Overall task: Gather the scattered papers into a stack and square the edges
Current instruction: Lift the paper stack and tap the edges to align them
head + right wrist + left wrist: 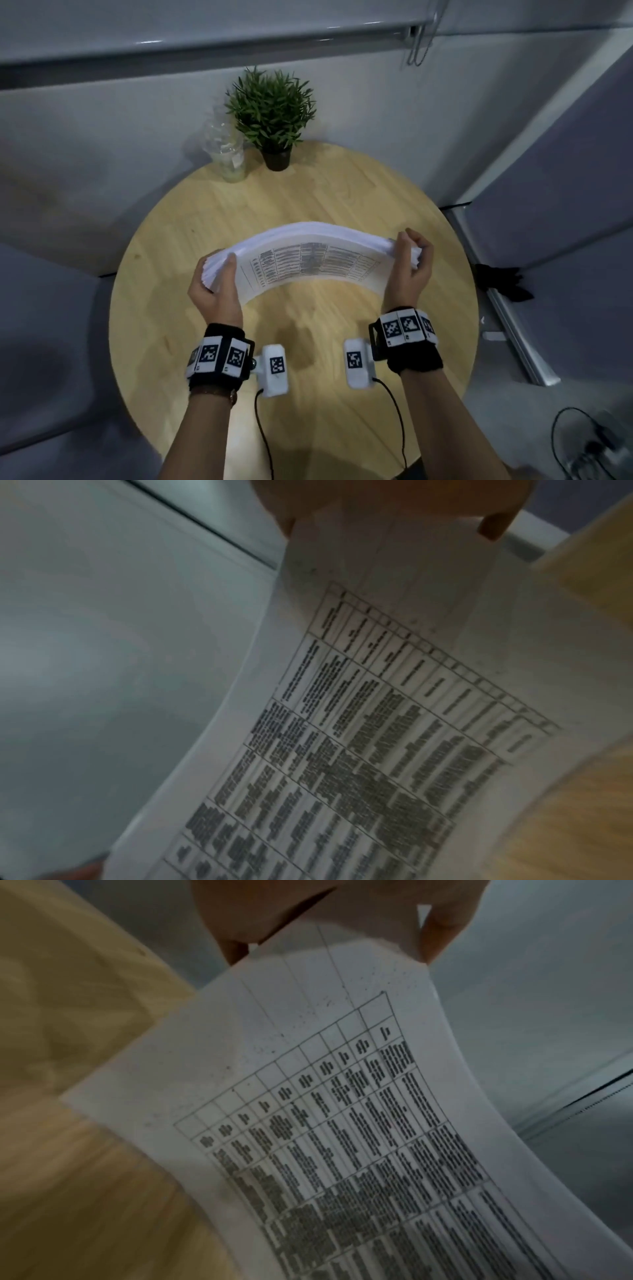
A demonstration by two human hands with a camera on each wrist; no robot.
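White paper, a thick stack of papers [308, 253], clamped at both short ends. Left hand [214, 286] curled round the left end, thumb on the printed top sheet, fingers hidden beneath. Right hand [409, 265] pinching the right end likewise, thumb over, fingers wrapped under. Held clear above the round wooden table [342, 192], bowed upward in the middle, sagging toward the grips. Printed table on the sheet facing the wrist views; left-end sheet edges stepped and fanned, not yet flush.

Handling, as a judgement: soft and floppy along the long axis, no stiffness when held by the ends alone; moderately heavy for its thickness; sheets slick against one another, prone to sliding out if pressure eases. Best hold at the short ends or mid long sides, loose enough to let sheets settle when tapped edge-down on the wood.

Beyond: potted plant [272, 116] and nested clear plastic cups [226, 150] at the far rim, well apart from the stack. No loose sheets visible on the tabletop.
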